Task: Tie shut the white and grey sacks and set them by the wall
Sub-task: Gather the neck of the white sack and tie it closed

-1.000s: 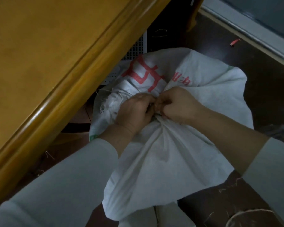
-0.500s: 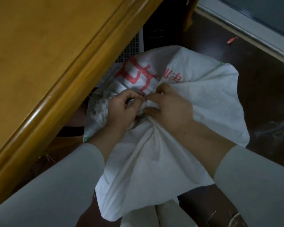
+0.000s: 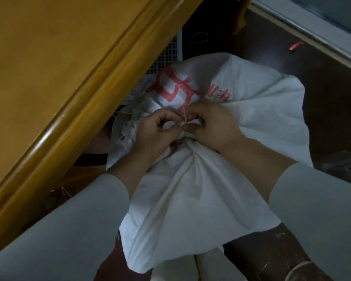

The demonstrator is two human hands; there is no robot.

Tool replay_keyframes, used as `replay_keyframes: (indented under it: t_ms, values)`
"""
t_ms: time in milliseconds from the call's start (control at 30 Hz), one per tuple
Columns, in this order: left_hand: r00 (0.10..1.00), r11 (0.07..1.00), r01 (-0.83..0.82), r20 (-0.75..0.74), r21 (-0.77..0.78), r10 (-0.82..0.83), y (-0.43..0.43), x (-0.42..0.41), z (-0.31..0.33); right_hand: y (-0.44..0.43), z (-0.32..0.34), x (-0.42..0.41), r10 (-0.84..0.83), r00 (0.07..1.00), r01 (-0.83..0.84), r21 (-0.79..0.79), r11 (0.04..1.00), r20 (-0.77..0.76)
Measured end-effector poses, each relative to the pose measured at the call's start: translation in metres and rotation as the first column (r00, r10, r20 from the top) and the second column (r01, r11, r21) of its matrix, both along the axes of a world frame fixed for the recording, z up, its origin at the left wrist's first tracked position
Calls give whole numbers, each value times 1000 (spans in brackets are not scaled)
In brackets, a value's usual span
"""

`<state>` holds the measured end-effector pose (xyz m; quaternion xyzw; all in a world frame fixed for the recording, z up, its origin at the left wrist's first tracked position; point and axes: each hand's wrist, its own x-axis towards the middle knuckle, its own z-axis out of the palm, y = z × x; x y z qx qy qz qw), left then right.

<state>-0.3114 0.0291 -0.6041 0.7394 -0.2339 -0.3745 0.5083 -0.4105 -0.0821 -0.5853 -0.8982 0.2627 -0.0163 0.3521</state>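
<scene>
A white woven sack (image 3: 193,191) with red printed characters stands on the dark floor, its mouth gathered into a bunched neck at the middle of the view. My left hand (image 3: 154,132) grips the frayed gathered neck, its fingers curled round it. My right hand (image 3: 213,124) is pressed against it from the right and pinches a thin pale string (image 3: 184,116) at the neck. The two hands touch over the knot area, which they partly hide. No grey sack is visible.
A yellow wooden table (image 3: 55,78) edge overhangs the sack on the left. A white perforated panel (image 3: 170,55) stands behind the sack under the table. A pale wall base (image 3: 304,31) runs along the top right. Red scrap (image 3: 295,46) and string bits lie on the floor.
Both hands stayed at the sack's neck, with the fingers reworking their hold. The thin string now shows between them, pinched by the right hand.
</scene>
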Motion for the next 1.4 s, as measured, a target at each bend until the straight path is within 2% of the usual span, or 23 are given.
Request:
replay_keyframes:
  t_ms: [67, 200, 267, 333, 367, 400, 433, 467, 500, 567, 700, 733, 833, 900, 1000, 1067, 1133, 1200, 1267, 1333, 1400]
  values:
    - [1000, 1000, 24, -1, 14, -24, 1, -1, 1, 1, -2, -4, -2, 1000, 2, 11, 1000, 14]
    - [992, 993, 116, 47, 32, -117, -1, 0, 0, 8, -4, -3, 100, 993, -88, -157, 984, 68]
    - [989, 988, 143, 33, 49, -145, -2, 5, 0, 5, -2, 1, 137, 990, -131, -153, 980, 29]
    - [985, 984, 171, 26, 52, -172, -2, 10, 1, -5, 5, 5, 121, 991, -123, -28, 992, -53]
    - [982, 982, 182, 40, 54, -184, -2, 11, 2, -12, 6, 7, 70, 995, -60, 119, 991, -78]
    - [981, 981, 185, 56, 55, -188, -1, 11, 2, -20, 9, 8, -36, 993, 71, 328, 942, -113]
    - [980, 982, 183, 66, 55, -186, 0, 9, 1, -27, 14, 9, -148, 969, 232, 529, 816, -198]
    - [981, 983, 177, 70, 55, -180, 0, 8, 0, -31, 16, 8, -226, 933, 358, 633, 687, -281]
    - [982, 984, 169, 73, 60, -173, 1, 5, 0, -33, 15, 7, -253, 914, 404, 660, 634, -317]
    - [983, 985, 160, 83, 68, -165, 2, 2, -1, -33, 10, 5, -217, 922, 378, 619, 689, -321]
    - [977, 981, 180, 104, 69, -186, 4, 2, -1, -34, 10, 9, -79, 936, 287, 611, 738, -344]
    - [975, 981, 180, 116, 73, -187, 4, 0, -2, -34, 11, 11, -30, 935, 239, 566, 789, -353]
    - [977, 984, 156, 135, 84, -167, 4, -4, -3, -29, 13, 16, 141, 933, -50, 271, 961, -330]
    - [976, 983, 158, 137, 89, -170, 3, -5, -4, -20, 9, 15, 241, 918, -246, 22, 969, -314]
    - [966, 978, 179, 166, 110, -196, -2, -6, -4, -13, 3, 7, 254, 912, -330, -209, 920, -322]
    - [960, 974, 187, 187, 124, -208, -7, -8, -4, -13, 1, 2, 247, 921, -323, -236, 916, -302]
    - [951, 972, 193, 217, 134, -219, -8, -8, -4, -15, -2, -1, 213, 948, -260, -196, 945, -235]
    - [942, 968, 204, 240, 149, -235, -5, -7, 2, -17, 1, -3, 100, 982, -106, -33, 994, -160]
    - [917, 959, 232, 294, 162, -271, -1, -8, 12, -16, 7, -9, -40, 993, 57, 159, 986, -110]
    - [842, 941, 253, 428, 226, -329, 2, -10, 23, -9, 16, -19, -162, 986, 168, 205, 964, -48]
    - [714, 916, 273, 576, 292, -397, 4, -12, 32, 0, 22, -30, -258, 966, 257, 180, 949, -17]
